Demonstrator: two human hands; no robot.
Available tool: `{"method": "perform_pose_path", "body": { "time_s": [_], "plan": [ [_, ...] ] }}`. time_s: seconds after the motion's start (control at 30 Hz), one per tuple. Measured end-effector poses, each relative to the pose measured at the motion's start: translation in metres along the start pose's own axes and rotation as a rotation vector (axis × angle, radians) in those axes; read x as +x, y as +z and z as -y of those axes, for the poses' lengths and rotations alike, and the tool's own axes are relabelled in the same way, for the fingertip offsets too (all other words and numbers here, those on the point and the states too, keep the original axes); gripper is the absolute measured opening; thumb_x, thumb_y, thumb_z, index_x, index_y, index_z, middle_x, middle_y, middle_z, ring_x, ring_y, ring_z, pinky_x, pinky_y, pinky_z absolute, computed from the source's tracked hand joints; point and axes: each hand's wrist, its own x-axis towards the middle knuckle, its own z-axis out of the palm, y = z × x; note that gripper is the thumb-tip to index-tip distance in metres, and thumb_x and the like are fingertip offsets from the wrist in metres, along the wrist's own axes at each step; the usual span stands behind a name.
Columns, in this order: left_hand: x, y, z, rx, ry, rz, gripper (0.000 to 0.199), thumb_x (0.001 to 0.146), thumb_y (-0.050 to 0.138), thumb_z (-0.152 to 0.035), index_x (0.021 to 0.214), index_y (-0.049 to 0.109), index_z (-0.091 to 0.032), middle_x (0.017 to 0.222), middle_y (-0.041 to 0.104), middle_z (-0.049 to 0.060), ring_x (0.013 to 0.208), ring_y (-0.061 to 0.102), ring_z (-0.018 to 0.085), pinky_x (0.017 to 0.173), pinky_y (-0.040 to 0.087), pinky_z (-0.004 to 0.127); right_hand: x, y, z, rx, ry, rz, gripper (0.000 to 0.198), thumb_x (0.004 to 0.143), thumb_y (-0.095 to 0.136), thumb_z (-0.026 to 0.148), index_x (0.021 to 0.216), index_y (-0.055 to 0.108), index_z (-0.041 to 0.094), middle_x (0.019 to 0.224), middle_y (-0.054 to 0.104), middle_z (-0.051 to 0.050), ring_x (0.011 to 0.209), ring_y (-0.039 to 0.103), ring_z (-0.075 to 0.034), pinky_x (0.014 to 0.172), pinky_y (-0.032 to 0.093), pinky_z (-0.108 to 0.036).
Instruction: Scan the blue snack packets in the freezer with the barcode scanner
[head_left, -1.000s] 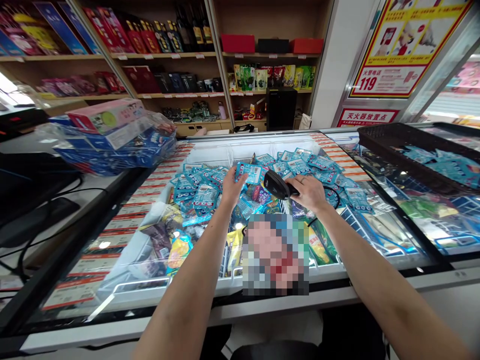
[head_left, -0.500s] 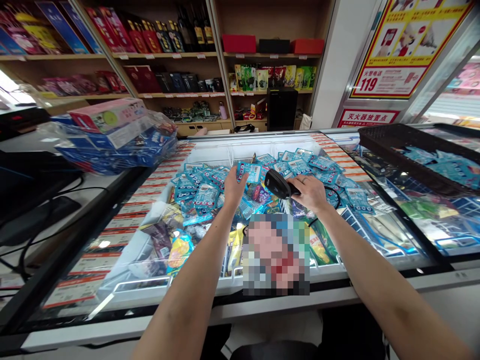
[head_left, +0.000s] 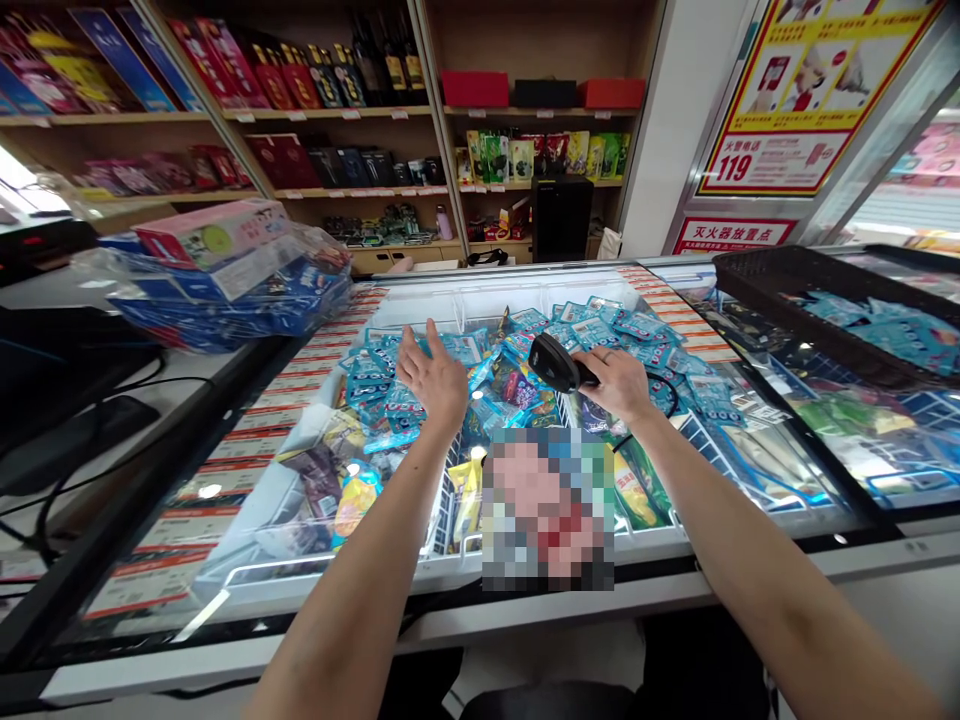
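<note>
My right hand (head_left: 616,380) is wrapped round the grip of a black barcode scanner (head_left: 555,362), its head pointing left over the middle of a glass-topped chest freezer (head_left: 270,440). My left hand (head_left: 435,375) holds nothing; its fingers are spread above a heap of blue packets (head_left: 379,375) on the left. One blue packet (head_left: 466,348) lies just right of those fingers. More blue packets (head_left: 656,330) are spread to the right, behind the scanner. Between the hands, a dark purple packet (head_left: 517,388) shows among blue ones. A cable (head_left: 675,395) runs beside my right hand.
A plastic-wrapped stack of boxes (head_left: 232,280) sits at the freezer's left. To the right stands a dark basket (head_left: 832,310) with blue packets inside. Shelves (head_left: 337,110) of goods line the back. A pixelated patch covers the freezer's front middle.
My left hand has let go of a blue packet and moved left, its fingers now spread. My right hand keeps the scanner in almost the same place.
</note>
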Motion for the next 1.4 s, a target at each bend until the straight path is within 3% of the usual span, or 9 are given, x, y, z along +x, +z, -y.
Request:
{"method": "perform_pose_path", "body": {
  "time_s": [0.07,0.13,0.27,0.5,0.73,0.9,1.07,1.2,1.4],
  "plan": [
    [-0.001,-0.003,0.004,0.044,0.151,0.107,0.058,0.081,0.051,-0.028,0.137,0.037,-0.027,0.151,0.025,0.010,0.138,0.020,0.035,0.107,0.017,0.062,0.000,-0.001,0.001,-0.002,0.001,-0.005,0.032,0.083,0.059,0.036,0.113,0.060,0.026,0.094,0.065,-0.003,0.083,0.056,-0.019,0.076,0.034,-0.029],
    [-0.002,-0.004,0.007,0.084,0.289,0.257,0.046,0.086,0.045,-0.032,0.131,0.046,-0.030,0.147,0.035,0.006,0.138,0.024,0.032,0.109,0.012,0.061,0.000,-0.002,0.001,-0.005,0.002,-0.006,0.032,0.082,0.059,0.036,0.113,0.060,0.025,0.093,0.065,-0.004,0.082,0.056,-0.019,0.075,0.034,-0.029],
    [-0.003,-0.003,0.015,0.134,0.383,0.425,0.039,0.091,0.035,-0.037,0.124,0.054,-0.032,0.135,0.051,0.004,0.129,0.038,0.026,0.109,0.019,0.053,0.001,-0.003,0.001,-0.007,0.000,-0.002,0.033,0.082,0.060,0.035,0.113,0.061,0.024,0.092,0.065,-0.005,0.081,0.056,-0.019,0.073,0.034,-0.029],
    [0.007,-0.002,0.032,0.122,0.433,0.411,0.036,0.091,0.036,-0.037,0.120,0.058,-0.034,0.129,0.055,0.004,0.123,0.043,0.025,0.103,0.026,0.048,-0.001,-0.002,-0.002,-0.001,-0.009,-0.012,0.035,0.082,0.060,0.037,0.115,0.060,0.025,0.094,0.065,-0.005,0.081,0.056,-0.019,0.074,0.035,-0.029],
    [0.017,0.002,0.050,0.115,0.394,0.386,0.035,0.091,0.038,-0.033,0.119,0.058,-0.030,0.127,0.055,0.004,0.120,0.045,0.025,0.103,0.027,0.047,0.000,0.000,-0.003,0.012,-0.012,-0.022,0.035,0.082,0.060,0.035,0.115,0.060,0.024,0.094,0.065,-0.005,0.083,0.056,-0.019,0.074,0.035,-0.029],
    [0.017,-0.003,0.056,0.121,0.327,0.348,0.035,0.088,0.041,-0.031,0.117,0.060,-0.028,0.125,0.056,0.007,0.119,0.045,0.028,0.110,0.015,0.054,0.001,0.000,-0.002,0.013,-0.012,-0.030,0.034,0.082,0.060,0.035,0.114,0.060,0.024,0.094,0.065,-0.005,0.084,0.057,-0.019,0.075,0.035,-0.029],
    [0.024,-0.002,0.038,0.155,0.349,0.290,0.034,0.086,0.044,-0.040,0.108,0.063,-0.022,0.125,0.055,0.011,0.127,0.039,0.031,0.112,-0.002,0.058,0.002,0.000,0.001,-0.008,0.008,-0.043,0.031,0.084,0.058,0.035,0.113,0.060,0.024,0.092,0.065,-0.004,0.082,0.057,-0.019,0.073,0.035,-0.029],
    [0.033,0.014,0.017,0.089,0.374,0.336,0.039,0.089,0.038,-0.041,0.117,0.058,-0.022,0.126,0.056,0.010,0.126,0.041,0.027,0.113,0.010,0.053,0.003,0.003,0.001,-0.022,0.038,-0.054,0.031,0.085,0.056,0.035,0.113,0.060,0.024,0.090,0.064,-0.005,0.084,0.056,-0.020,0.073,0.035,-0.030],
    [0.036,0.060,-0.012,-0.057,0.434,0.505,0.046,0.091,0.032,-0.039,0.131,0.047,-0.021,0.133,0.053,0.008,0.120,0.049,0.022,0.106,0.033,0.041,0.006,0.005,0.000,-0.019,0.044,-0.053,0.031,0.083,0.058,0.031,0.114,0.060,0.024,0.092,0.064,-0.005,0.086,0.057,-0.020,0.075,0.036,-0.030]
  ]
}}
